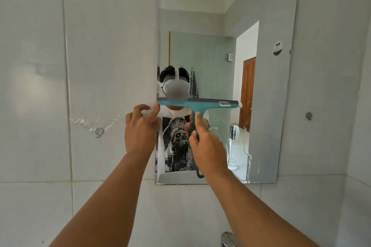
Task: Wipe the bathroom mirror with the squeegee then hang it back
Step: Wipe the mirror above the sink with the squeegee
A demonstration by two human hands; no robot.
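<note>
The mirror (261, 86) hangs on the tiled wall (100, 46), filling the centre and right of the frame. Across its middle lies the squeegee (197, 104), blade level, handle pointing down. The right hand (206, 144) is wrapped around that handle, just right of centre. The left hand (140, 128) sits beside the mirror's left edge, fingertips at the blade's left end. A hook (99, 132) is on the wall left of the left hand; another hook (309, 115) is on the wall right of the mirror. A sticker (277, 48) sits on the mirror's upper right. A metal fitting (227, 239) shows at the bottom edge, below the mirror.
</note>
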